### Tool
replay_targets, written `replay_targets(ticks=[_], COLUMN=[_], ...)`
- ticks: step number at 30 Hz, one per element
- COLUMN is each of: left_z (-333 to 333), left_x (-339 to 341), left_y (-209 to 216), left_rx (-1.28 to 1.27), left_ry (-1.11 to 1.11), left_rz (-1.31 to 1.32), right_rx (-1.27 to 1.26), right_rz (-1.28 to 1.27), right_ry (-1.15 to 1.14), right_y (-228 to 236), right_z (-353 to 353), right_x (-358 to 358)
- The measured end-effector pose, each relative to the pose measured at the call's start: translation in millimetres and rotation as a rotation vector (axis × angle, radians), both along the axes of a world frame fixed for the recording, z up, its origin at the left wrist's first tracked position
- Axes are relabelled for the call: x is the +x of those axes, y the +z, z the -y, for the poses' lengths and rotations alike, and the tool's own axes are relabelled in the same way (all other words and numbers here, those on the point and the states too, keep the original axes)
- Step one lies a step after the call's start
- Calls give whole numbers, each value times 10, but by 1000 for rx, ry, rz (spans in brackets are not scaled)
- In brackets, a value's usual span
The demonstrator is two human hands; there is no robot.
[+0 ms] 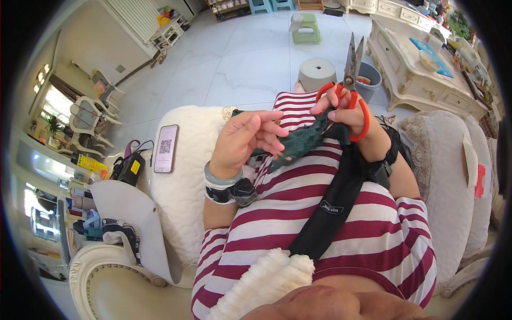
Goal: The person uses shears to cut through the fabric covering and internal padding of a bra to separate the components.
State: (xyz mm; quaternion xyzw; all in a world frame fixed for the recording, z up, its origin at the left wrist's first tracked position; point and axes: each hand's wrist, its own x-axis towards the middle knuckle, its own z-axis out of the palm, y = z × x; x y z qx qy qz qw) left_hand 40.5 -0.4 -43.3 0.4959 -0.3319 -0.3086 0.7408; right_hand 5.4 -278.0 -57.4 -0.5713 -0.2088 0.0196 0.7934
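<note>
Red-handled scissors (350, 68) point upward in my right hand (352, 118), their metal blades slightly apart. The same hand also pinches one end of a crumpled dark green cloth (301, 143), which lies across my lap. Over the cloth's other side is my left hand (246, 140), palm turned inward and fingers stretched out, with nothing visible held in them. Part of the cloth is hidden behind that hand. A bangle and a black band circle my left wrist, and a black strap (330, 197) runs down over my striped shirt.
On the white seat pad (184, 197) to my left lies a phone (166, 148). A black box (128, 169) and a grey-white hat-like piece (128, 218) are farther left. Ahead stand a round stool (317, 74), a grey bucket (370, 85), a green stool (306, 29) and a carved table (410, 74).
</note>
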Motion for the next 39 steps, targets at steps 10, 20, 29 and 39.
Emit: replay_targets(ticks=[10,20,29,39], left_z=[180,304,175,59], left_x=[-8,-117,-132,-207], left_y=[105,43,49,75], left_rx=[497,446,54,160], left_ry=[-232,219,388,363], left_rz=[664,749,109,198], right_rx=[228,440,500,341], right_rz=[-15,-147,-100,-100], right_ry=[-6,-194,-105,-32], right_y=[-94,-267,-366,-334], right_z=[-56,-60,-66,-76], right_x=[60,144,120,14])
